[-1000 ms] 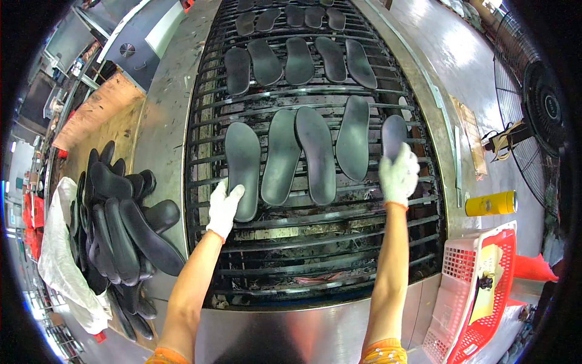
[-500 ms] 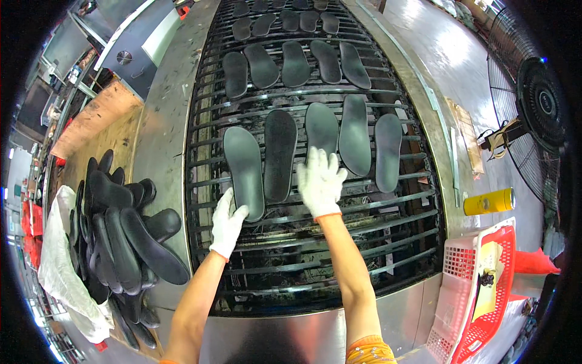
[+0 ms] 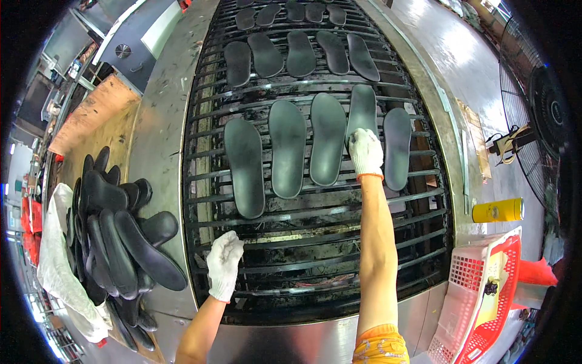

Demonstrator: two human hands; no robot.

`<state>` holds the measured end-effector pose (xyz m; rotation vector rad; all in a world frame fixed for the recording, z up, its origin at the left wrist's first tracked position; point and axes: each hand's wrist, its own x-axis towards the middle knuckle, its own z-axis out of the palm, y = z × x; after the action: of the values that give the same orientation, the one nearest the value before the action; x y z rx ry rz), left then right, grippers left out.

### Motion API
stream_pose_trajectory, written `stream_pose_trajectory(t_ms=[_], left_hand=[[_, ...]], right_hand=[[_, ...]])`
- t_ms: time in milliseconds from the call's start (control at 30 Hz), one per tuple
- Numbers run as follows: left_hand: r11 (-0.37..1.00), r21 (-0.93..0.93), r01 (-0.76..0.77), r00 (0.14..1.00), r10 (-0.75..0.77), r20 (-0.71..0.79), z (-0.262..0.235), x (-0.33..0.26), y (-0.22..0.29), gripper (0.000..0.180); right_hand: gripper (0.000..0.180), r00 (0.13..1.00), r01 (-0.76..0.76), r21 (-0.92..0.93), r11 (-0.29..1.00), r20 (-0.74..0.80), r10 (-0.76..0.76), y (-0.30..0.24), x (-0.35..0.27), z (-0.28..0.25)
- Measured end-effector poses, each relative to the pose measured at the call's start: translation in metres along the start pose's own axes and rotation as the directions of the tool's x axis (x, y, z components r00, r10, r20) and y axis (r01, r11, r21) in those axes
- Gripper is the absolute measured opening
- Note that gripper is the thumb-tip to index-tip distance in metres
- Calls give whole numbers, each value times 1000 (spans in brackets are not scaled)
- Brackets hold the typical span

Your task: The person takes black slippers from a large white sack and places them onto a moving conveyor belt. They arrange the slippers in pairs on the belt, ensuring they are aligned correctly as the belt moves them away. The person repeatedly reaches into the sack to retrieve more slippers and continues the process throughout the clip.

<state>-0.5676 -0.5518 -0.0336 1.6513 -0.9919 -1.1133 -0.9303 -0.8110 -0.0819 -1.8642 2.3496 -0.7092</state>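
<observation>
A: Where did each gloved hand sit at this moment?

B: The right hand (image 3: 365,150) lay at centre right of the frame, its fingers flat and together on the lower end of the fourth insole (image 3: 362,112) in the near row on the slatted conveyor (image 3: 315,267). Whether it pinched that insole cannot be told. The left hand (image 3: 224,262) rested at lower left of the conveyor, loosely curled, holding nothing.

A: How did the insole lie from the grip?

B: Its long axis ran up the frame, away from the person, so most of it extended above the right hand. The fifth insole (image 3: 397,147) lay just beside, to the right. The left hand was well apart, nearer the pile of insoles (image 3: 115,242) at left.
</observation>
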Motion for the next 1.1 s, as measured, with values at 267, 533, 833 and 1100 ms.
stream_pose_trajectory(t_ms=[267,533,833,1100], left_hand=[[969,-178,173,985,-170,32,-32,-48,-5,29],[956,-190,224,974,-225,15,-89,-108,7,32],[995,58,-82,950,96,-296,-188,-135,-2,27],[590,802,96,824,405,-397,-301,-98,25,76]], right_hand=[[27,990,-80,36,996,117,75,-16,-57,-42],[38,926,150,175,973,321,-201,-37,-315,-120],[61,857,141,357,923,422,-294,-179,-407,-127],[79,810,94,434,896,490,-323,-377,-370,-72]])
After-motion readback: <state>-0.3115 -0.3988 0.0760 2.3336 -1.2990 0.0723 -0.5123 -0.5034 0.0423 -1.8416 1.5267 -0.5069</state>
